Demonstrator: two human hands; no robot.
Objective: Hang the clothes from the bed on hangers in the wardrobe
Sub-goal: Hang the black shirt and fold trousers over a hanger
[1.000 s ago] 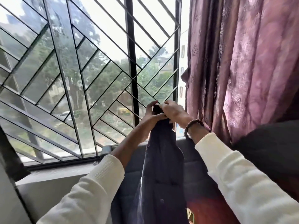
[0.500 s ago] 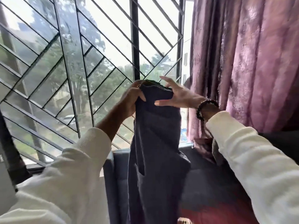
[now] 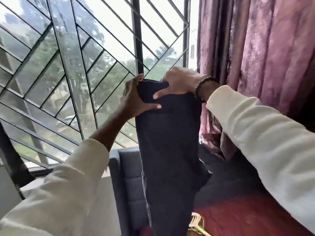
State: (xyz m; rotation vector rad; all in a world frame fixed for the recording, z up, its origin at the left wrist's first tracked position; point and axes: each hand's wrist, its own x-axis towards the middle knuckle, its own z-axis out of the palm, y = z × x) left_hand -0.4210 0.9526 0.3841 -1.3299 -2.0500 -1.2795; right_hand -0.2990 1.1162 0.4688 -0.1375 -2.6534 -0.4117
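Probably a home bedroom: mauve curtain point(image 3: 255, 65), barred window point(image 3: 76, 65), padded grey headboard point(image 3: 129, 176).

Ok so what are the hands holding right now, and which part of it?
Both hold the dark garment by its top edge: the left hand grips the left corner, the right hand the right, and the rest hangs down.

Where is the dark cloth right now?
In the head view the dark cloth hangs in the middle, its top held by the left hand and right hand, before the window grille.
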